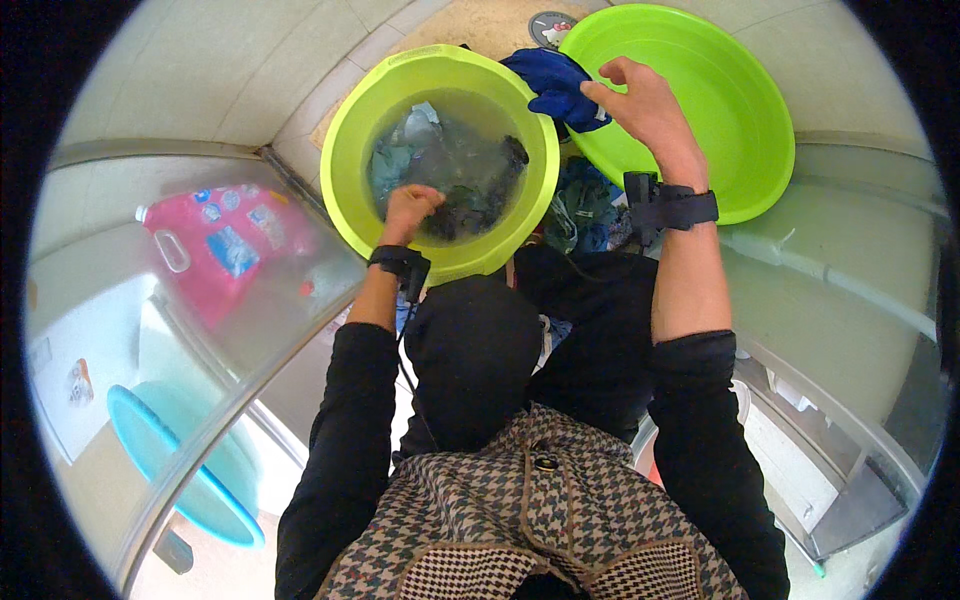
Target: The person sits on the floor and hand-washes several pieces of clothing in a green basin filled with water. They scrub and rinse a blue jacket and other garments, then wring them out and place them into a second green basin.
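Note:
A yellow-green plastic basin (341, 150) of cloudy water is in front of my knees, with dark clothes (465, 214) and pale bluish cloth (394, 161) soaking in it. Inside its near left side, my left hand (414, 210) hovers low at the water with fingertips drawn together. Whether they pinch any cloth is unclear. A bunched navy blue cloth (559, 82) bridges the rims of this basin and a bright green basin (720, 112) to the right. My right hand (641, 101) is beside the navy cloth, thumb and fingers apart, with no cloth visibly gripped.
Dark green and patterned clothes (589, 206) lie between the basins. Behind a glass panel at left appear a pink detergent jug (225, 240) and a turquoise basin (191, 457). A round dark sticker or mat (553, 28) is at the far wall. Glass panels border both sides.

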`<state>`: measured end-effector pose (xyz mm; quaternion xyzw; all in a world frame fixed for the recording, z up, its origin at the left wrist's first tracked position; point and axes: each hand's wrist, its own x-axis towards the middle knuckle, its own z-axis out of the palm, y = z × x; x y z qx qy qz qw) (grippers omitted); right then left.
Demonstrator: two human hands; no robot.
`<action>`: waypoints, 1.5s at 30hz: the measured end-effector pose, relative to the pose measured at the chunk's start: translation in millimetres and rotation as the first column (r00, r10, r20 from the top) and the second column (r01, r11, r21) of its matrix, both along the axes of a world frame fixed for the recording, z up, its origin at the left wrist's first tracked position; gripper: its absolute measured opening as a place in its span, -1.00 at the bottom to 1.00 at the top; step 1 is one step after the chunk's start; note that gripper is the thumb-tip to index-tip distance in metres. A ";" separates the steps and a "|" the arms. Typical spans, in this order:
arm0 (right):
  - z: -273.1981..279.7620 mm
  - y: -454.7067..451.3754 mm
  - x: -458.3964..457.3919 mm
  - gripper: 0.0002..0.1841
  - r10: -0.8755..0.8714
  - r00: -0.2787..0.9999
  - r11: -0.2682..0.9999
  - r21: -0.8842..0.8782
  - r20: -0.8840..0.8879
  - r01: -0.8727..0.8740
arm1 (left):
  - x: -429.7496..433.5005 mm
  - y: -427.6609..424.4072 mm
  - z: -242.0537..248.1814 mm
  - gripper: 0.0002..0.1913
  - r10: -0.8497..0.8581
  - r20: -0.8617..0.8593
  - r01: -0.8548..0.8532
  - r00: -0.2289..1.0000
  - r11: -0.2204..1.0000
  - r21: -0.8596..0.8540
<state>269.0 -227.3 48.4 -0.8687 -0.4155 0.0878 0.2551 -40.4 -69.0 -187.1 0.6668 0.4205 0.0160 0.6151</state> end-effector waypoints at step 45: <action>15.6 67.6 -112.7 -0.72 0.511 0.292 0.860 0.474 -0.809 -0.190 | 24.2 -0.7 141.2 -0.37 0.689 0.213 -0.031 0.693 0.323 -0.946</action>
